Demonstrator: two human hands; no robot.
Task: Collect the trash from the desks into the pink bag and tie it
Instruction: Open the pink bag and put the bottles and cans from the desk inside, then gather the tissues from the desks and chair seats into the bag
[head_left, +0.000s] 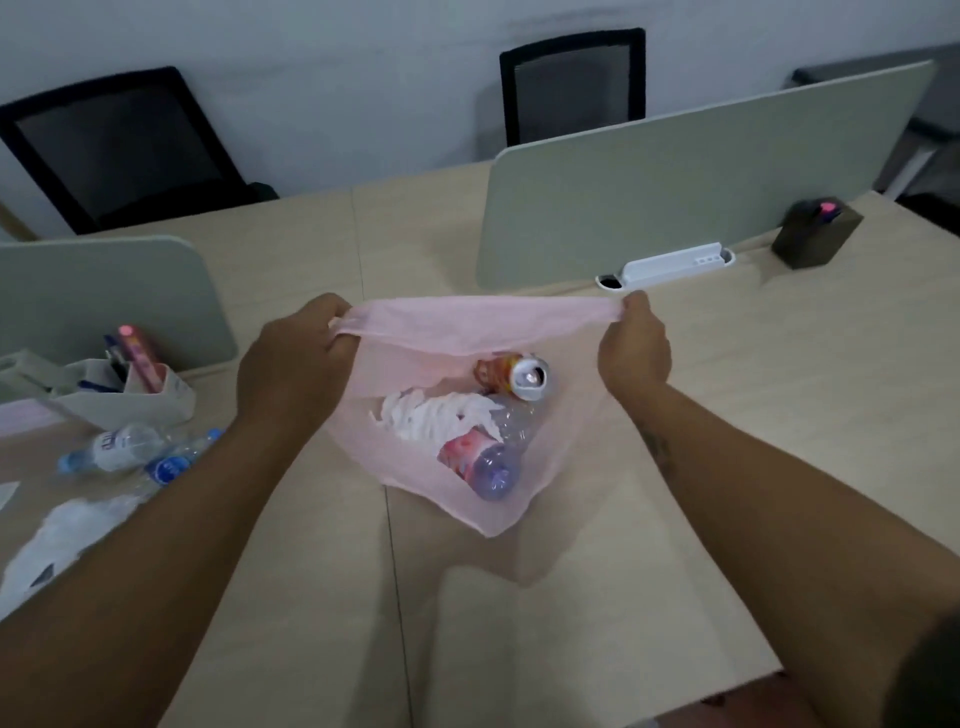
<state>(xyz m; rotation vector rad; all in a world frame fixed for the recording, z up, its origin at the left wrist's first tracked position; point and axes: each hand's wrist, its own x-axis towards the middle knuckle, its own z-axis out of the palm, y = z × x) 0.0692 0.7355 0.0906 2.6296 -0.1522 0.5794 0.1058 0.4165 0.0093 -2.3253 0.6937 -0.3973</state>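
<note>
The thin pink bag (467, 325) hangs over the middle of the desk, its mouth stretched wide between my hands. My left hand (296, 358) grips the rim's left end and my right hand (634, 345) pinches the right end. Inside the bag lie a drink can (511, 375), crumpled white tissue (431, 415) and a plastic bottle with a pink label (480, 457). On the desk to the left lie two clear water bottles (117, 447) (179, 460) and crumpled white plastic (62, 535), partly hidden by my left forearm.
A grey organiser (119, 392) with pens stands at the left by a grey divider (104, 296). A second divider (675, 192) carries a white tray (675, 264). A dark pen holder (815, 234) sits far right. Two black chairs (119, 145) (571, 83) stand behind the desk (779, 395).
</note>
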